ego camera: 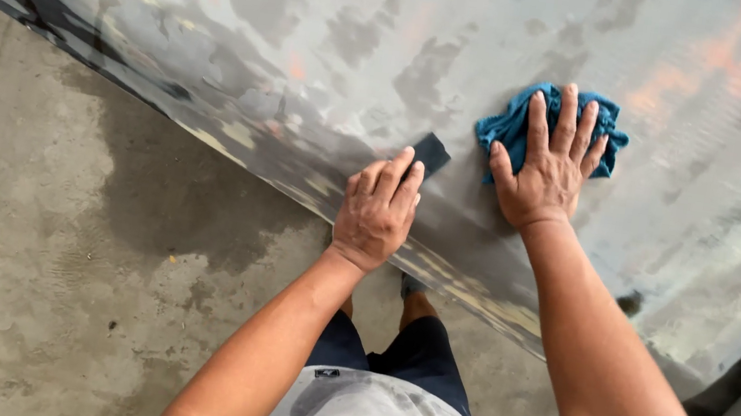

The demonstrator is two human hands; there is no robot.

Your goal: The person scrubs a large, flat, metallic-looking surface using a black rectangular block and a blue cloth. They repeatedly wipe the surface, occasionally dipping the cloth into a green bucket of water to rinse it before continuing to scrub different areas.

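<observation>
We face a patchy, sanded grey panel (336, 39) above the wet concrete floor (31, 218). Our right hand (545, 170) presses a blue rag (517, 127) flat, bracing; our left hand (378, 209) grips a dark sanding block (431, 152) against the panel.

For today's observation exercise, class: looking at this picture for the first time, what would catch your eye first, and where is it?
The crumpled blue cloth stands out most, pressed flat under the right hand on the patchy, sanded grey metal panel at upper right. Just left of it, the left hand holds a small dark rectangular sanding block against the panel's lower part. Below lies stained, damp concrete floor.
</observation>
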